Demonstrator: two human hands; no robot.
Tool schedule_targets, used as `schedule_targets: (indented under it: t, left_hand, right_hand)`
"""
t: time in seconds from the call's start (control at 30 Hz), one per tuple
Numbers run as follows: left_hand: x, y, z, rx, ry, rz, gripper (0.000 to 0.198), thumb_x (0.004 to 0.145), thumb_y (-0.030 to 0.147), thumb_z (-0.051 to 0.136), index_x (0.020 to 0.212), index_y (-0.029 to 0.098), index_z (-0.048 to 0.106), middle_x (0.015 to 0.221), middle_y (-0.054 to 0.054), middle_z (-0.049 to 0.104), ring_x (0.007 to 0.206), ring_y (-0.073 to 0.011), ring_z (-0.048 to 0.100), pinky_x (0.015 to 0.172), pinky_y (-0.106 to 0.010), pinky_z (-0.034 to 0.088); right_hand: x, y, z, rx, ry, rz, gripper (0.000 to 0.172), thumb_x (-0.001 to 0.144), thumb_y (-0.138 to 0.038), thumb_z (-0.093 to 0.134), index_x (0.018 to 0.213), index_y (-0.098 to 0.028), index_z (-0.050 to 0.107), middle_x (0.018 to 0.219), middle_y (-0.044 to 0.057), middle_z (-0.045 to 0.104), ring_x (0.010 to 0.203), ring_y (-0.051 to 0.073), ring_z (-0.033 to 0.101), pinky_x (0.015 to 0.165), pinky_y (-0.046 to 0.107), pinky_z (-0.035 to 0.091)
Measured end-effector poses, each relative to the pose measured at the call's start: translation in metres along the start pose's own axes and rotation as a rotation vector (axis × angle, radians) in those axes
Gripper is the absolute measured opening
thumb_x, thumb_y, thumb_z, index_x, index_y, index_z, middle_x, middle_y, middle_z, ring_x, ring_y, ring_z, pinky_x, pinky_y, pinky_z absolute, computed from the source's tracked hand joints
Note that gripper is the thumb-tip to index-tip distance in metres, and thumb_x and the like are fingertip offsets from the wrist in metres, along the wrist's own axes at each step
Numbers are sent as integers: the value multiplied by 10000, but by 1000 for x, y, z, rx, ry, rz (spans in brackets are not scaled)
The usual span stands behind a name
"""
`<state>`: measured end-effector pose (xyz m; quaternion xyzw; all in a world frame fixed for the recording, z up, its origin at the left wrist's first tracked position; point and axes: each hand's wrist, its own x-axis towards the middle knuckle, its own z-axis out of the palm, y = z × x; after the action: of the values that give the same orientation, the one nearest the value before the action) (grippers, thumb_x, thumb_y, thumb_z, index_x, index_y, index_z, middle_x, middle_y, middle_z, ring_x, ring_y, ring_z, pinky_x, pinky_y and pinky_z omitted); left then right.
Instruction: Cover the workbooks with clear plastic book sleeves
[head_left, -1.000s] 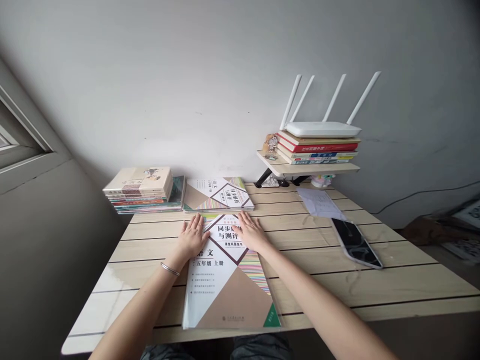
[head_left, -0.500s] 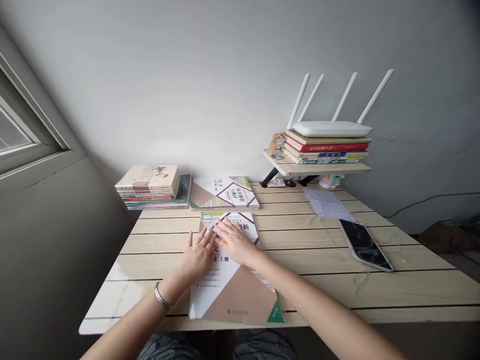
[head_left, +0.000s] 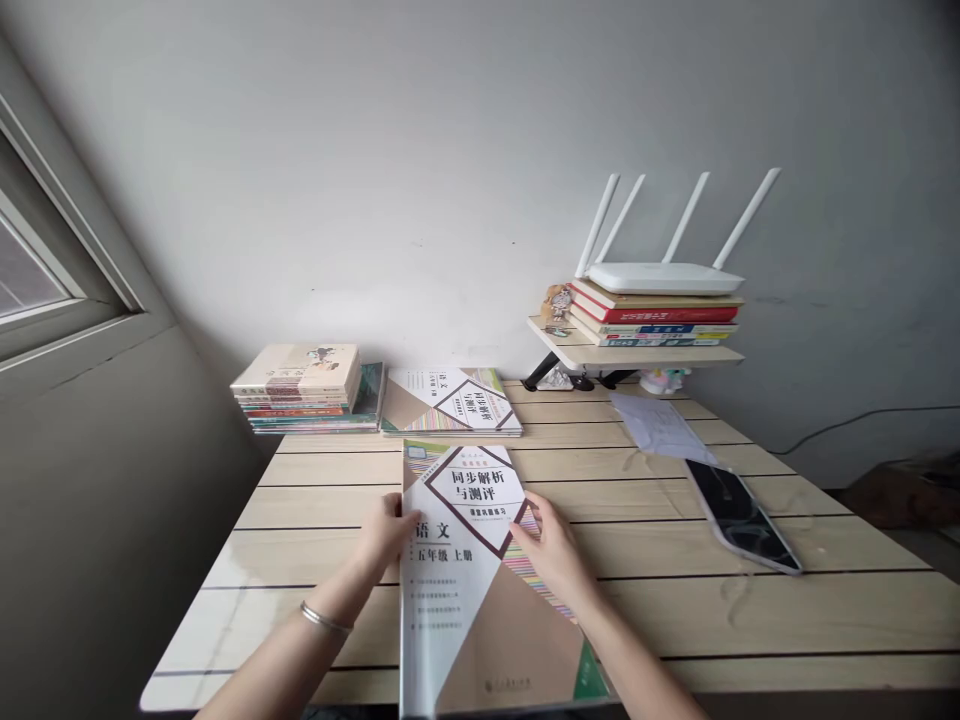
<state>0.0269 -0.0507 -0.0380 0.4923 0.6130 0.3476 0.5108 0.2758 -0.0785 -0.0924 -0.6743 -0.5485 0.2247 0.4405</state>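
Observation:
A workbook with a white and tan cover lies before me, its near edge at the front of the table. My left hand grips its left edge, thumb over the cover and fingers curled beneath. At the right edge, my right hand holds the book with the thumb on top and the fingers around the side. A silver bangle circles my left wrist.
Behind the workbook lies a low stack of similar workbooks, beside a taller pile of books. A raised shelf carries books and a white router. A phone and paper lie at right on the slatted table.
Both hands have moved from flat on the cover to the workbook's left and right edges and taken hold. The book appears nearer to me, and the view has tilted up slightly.

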Motion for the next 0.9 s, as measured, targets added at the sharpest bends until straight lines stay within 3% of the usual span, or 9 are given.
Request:
schedule_targets:
  t: [0.13, 0.23, 0.33, 0.4, 0.57, 0.67, 0.73, 0.83, 0.9]
  left_hand:
    - [-20, 6, 11, -183, -76, 249, 256, 820, 353, 502, 1002, 173, 505, 910, -74, 673, 879, -206, 648, 718, -317, 534]
    - [-16, 27, 8, -286, -107, 350, 358, 791, 447, 548, 1038, 188, 520, 939, -63, 668, 871, -198, 645, 705, -295, 531]
    - [22, 55, 2, -280, -73, 340, 359, 759, 432, 596, 994, 166, 544, 870, -68, 663, 768, -194, 650, 636, -288, 522]
    - [59, 69, 1, -113, 68, 319, 271, 792, 356, 568, 961, 146, 539, 823, -80, 653, 718, -189, 647, 634, -307, 521]
    - [119, 63, 4, 66, 277, 321, 363, 777, 93, 512, 1136, 112, 462, 1004, -153, 592, 1009, -259, 581, 902, -459, 438]
    - [108, 45, 1, 167, 328, 417, 334, 757, 56, 511, 1079, 141, 539, 1204, -165, 494, 1178, -282, 455, 1024, -486, 316]
    - [88, 35, -3, 322, 295, 562, 248, 793, 87, 499, 1004, 168, 603, 1240, -138, 481, 1178, -281, 436, 1025, -482, 305]
    - [54, 21, -11, 746, 113, 902, 220, 873, 183, 464, 980, 220, 653, 1176, -95, 541, 1092, -257, 475, 935, -450, 374]
    - [37, 13, -16, 941, 17, 1028, 192, 875, 252, 508, 987, 252, 665, 1125, -72, 574, 1040, -242, 492, 892, -427, 389]
  right_hand:
    - [-11, 0, -13, 280, -21, 199, 645, 696, -445, 591, 1261, -183, 424, 1287, 146, 527, 1132, 259, 549, 926, 371, 473]
    - [-9, -12, -33, 442, -129, 226, 531, 755, -497, 586, 1202, -221, 513, 1248, 97, 585, 1148, 245, 551, 919, 329, 473]
    - [15, -28, -43, 483, -245, 149, 429, 763, -535, 600, 1013, -189, 639, 1070, 79, 679, 1048, 247, 602, 860, 312, 480]
    - [42, -36, -38, 428, -220, 89, 436, 717, -550, 644, 890, -151, 661, 890, 75, 705, 879, 238, 638, 739, 308, 496]
    - [111, -32, -8, 111, -127, 110, 362, 667, -503, 684, 607, -161, 583, 482, -35, 520, 525, 148, 535, 515, 258, 415]
    - [130, -23, 0, 41, -113, 112, 305, 648, -403, 714, 545, -178, 535, 431, -57, 441, 486, 137, 489, 504, 254, 385]
    - [132, -20, -2, 9, -89, 98, 223, 679, -352, 689, 613, -175, 571, 490, -35, 503, 523, 149, 512, 532, 262, 398]
    - [114, -27, -4, -34, 22, 29, 184, 759, -309, 615, 873, -165, 631, 807, 64, 641, 764, 203, 581, 685, 312, 440]
    - [88, -38, 2, -141, 116, -162, 233, 794, -302, 590, 983, -177, 638, 1024, 113, 619, 956, 244, 540, 817, 367, 413]
